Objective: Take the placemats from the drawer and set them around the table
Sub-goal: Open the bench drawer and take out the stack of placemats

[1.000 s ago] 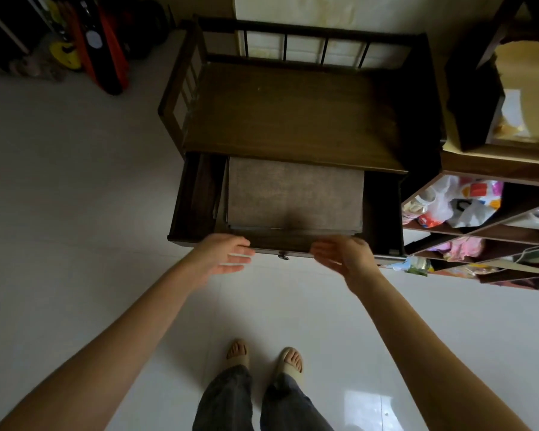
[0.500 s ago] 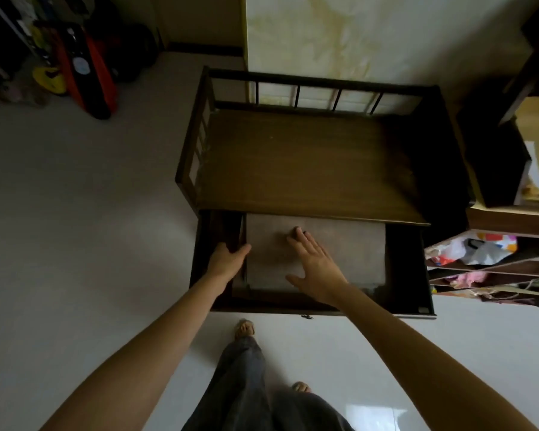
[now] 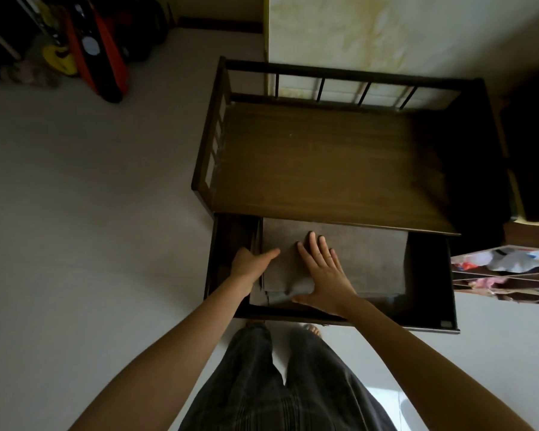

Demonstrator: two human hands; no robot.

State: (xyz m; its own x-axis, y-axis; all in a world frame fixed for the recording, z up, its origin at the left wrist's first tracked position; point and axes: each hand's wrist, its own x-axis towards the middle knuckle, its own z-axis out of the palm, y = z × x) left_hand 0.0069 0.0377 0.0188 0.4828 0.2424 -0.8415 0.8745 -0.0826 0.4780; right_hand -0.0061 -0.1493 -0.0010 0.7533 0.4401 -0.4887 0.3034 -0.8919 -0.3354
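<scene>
The stack of grey placemats [image 3: 355,259] is seen inside the open drawer [image 3: 430,290], toward its left side. The right hand [image 3: 321,275] is laid flat with straight fingers on the stack, probably to steady it, while the left hand [image 3: 249,265] is at the stack's left edge, thumb on top, its fingers hidden. At least two mats are visible at the near left corner; the full number cannot be counted.

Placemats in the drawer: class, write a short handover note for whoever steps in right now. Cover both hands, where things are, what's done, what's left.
Left hand: at the stack's left edge, thumb on top, fingers hidden.
Right hand: flat on the placemats, fingers straight.
Placemats lie stacked in the open drawer.
Done: drawer open.
Left: lift the placemats out and set them around the table.
</scene>
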